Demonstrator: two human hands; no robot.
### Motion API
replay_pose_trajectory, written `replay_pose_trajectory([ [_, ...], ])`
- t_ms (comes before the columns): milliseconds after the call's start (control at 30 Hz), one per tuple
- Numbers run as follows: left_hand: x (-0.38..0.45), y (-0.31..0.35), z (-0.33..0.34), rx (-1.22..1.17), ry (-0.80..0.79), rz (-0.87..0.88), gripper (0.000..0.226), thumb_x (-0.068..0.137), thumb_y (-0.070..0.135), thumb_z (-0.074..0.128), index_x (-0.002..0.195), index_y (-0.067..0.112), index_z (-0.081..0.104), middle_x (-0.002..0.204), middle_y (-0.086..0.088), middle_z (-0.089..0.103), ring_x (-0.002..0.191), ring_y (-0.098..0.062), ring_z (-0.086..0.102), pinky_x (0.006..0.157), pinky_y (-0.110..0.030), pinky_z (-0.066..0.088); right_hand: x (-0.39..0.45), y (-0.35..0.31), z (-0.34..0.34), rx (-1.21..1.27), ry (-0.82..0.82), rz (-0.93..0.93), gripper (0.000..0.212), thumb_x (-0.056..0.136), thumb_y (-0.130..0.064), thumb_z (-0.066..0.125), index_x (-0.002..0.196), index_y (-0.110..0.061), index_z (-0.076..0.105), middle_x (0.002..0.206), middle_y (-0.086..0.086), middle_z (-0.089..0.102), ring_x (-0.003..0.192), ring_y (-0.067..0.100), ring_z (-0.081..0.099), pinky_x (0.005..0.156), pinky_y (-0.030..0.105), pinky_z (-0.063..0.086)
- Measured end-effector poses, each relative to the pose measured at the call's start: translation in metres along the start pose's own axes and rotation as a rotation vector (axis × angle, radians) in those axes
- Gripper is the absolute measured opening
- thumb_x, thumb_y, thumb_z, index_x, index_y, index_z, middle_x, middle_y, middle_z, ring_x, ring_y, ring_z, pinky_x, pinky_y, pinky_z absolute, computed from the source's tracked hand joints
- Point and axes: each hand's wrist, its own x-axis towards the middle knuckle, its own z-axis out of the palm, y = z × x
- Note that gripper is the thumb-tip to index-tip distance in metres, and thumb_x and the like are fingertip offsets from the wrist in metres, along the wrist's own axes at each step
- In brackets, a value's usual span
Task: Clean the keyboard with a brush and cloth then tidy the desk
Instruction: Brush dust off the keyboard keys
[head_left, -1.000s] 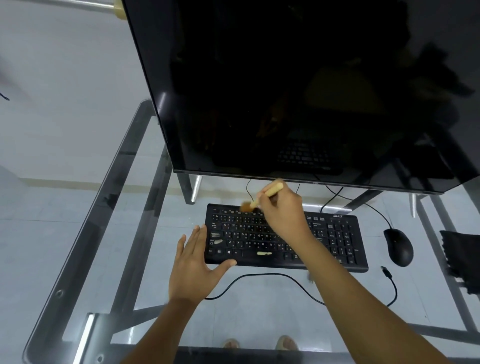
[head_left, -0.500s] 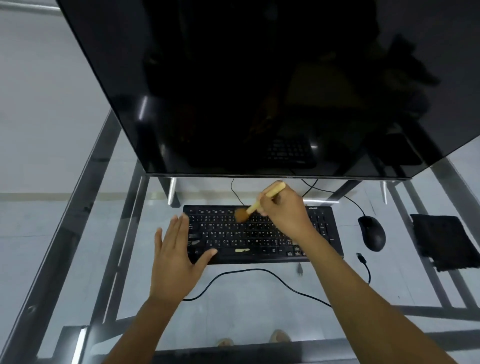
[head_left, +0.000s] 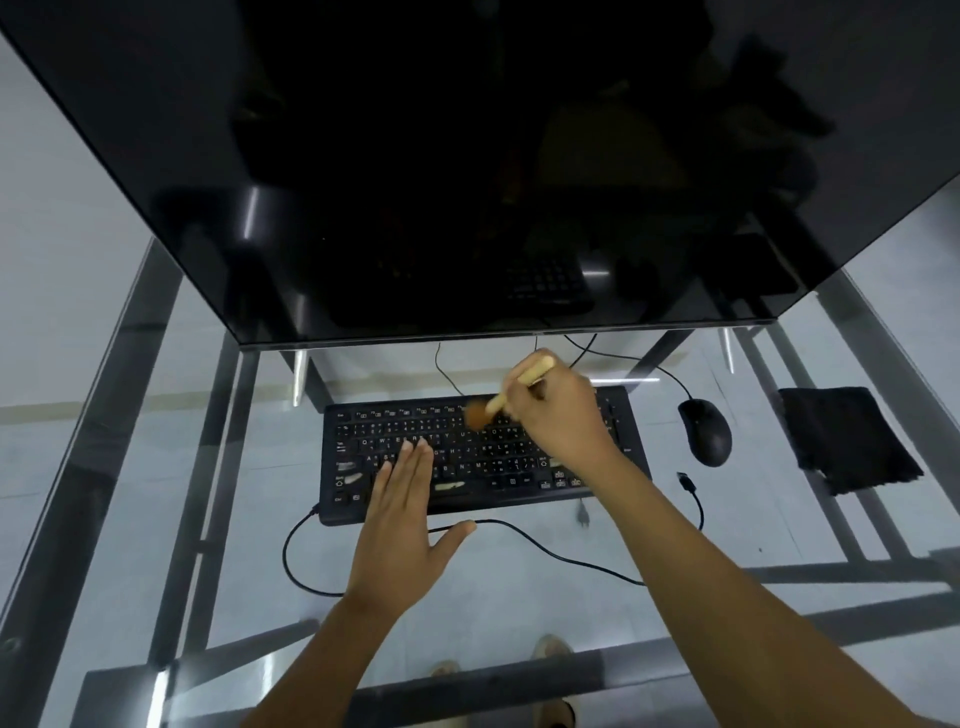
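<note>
While the glass desk (head_left: 130, 415) shows its dark frame bars and the pale floor through its top at the far left, a large black monitor (head_left: 467, 156) fills the upper part of the view, its top and sides cut off by the picture edge and its dark screen giving back only dim shapes too faint to name. Below it, the black keyboard (head_left: 467, 447) lies flat on the glass with pale legends on its keys and a few whitish scraps on its near rows. A black cable (head_left: 291, 561) loops from its near left corner across the glass. The left hand (head_left: 405, 525) lies open, fingers straight and together, thumb spread, over the keyboard's left near part, hiding the keys under it. The right hand (head_left: 556, 415) covers the keyboard's right half and is closed around the pale wooden handle of a brush (head_left: 506, 392); the brown bristles, blurred, sit at the upper key rows near the middle. A black mouse (head_left: 705, 432) rests just right of the keyboard, and a folded black cloth (head_left: 847, 439) lies further right.
</note>
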Motion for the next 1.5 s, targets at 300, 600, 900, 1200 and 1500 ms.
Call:
replay_pose_trajectory([
  [300, 0.000, 0.002, 0.000, 0.029, 0.003, -0.011, 0.086, 0.089, 0.064, 0.044, 0.150, 0.009, 0.019, 0.157, -0.004, 0.022, 0.146, -0.014, 0.009, 0.117, -0.040, 0.011, -0.022, 0.013, -0.004, -0.082, -0.105, 0.005, 0.006, 0.092, -0.011, 0.059, 0.087, -0.012, 0.062, 0.069, -0.008, 0.066, 0.054, 0.001, 0.061, 0.051, 0.014, 0.046],
  [600, 0.004, 0.015, 0.001, 0.009, 0.056, -0.069, 0.087, 0.086, 0.066, 0.044, 0.148, 0.009, 0.022, 0.155, -0.004, 0.025, 0.146, -0.013, 0.010, 0.119, -0.039, 0.000, -0.024, 0.023, -0.014, -0.186, -0.189, 0.004, 0.007, 0.093, -0.016, 0.059, 0.088, -0.013, 0.063, 0.078, 0.002, 0.070, 0.063, 0.012, 0.066, 0.060, 0.028, 0.055],
  [900, 0.028, 0.048, 0.009, -0.014, 0.024, -0.026, 0.090, 0.086, 0.069, 0.036, 0.149, 0.007, 0.019, 0.158, -0.004, 0.018, 0.146, -0.010, -0.002, 0.118, -0.039, -0.006, -0.010, 0.032, -0.024, -0.127, 0.081, 0.050, 0.010, 0.094, -0.016, 0.057, 0.086, -0.010, 0.061, 0.070, -0.004, 0.066, 0.054, -0.001, 0.060, 0.052, 0.012, 0.043],
  [1200, 0.046, 0.071, 0.018, -0.015, -0.081, 0.040, 0.090, 0.086, 0.068, 0.034, 0.151, 0.010, 0.012, 0.159, -0.001, 0.009, 0.146, -0.011, -0.005, 0.119, -0.040, -0.003, 0.008, 0.044, -0.045, 0.009, 0.293, 0.040, 0.012, 0.095, -0.010, 0.054, 0.084, -0.011, 0.060, 0.080, 0.002, 0.069, 0.069, 0.007, 0.068, 0.065, 0.020, 0.055],
  [1500, 0.058, 0.074, 0.028, 0.028, -0.125, 0.068, 0.092, 0.084, 0.069, 0.033, 0.151, 0.010, 0.010, 0.160, -0.004, 0.009, 0.146, -0.013, -0.008, 0.118, -0.039, -0.003, -0.002, 0.071, -0.081, -0.004, 0.255, 0.165, 0.011, 0.095, -0.019, 0.057, 0.087, -0.013, 0.060, 0.073, -0.004, 0.068, 0.067, 0.003, 0.067, 0.067, 0.019, 0.056],
])
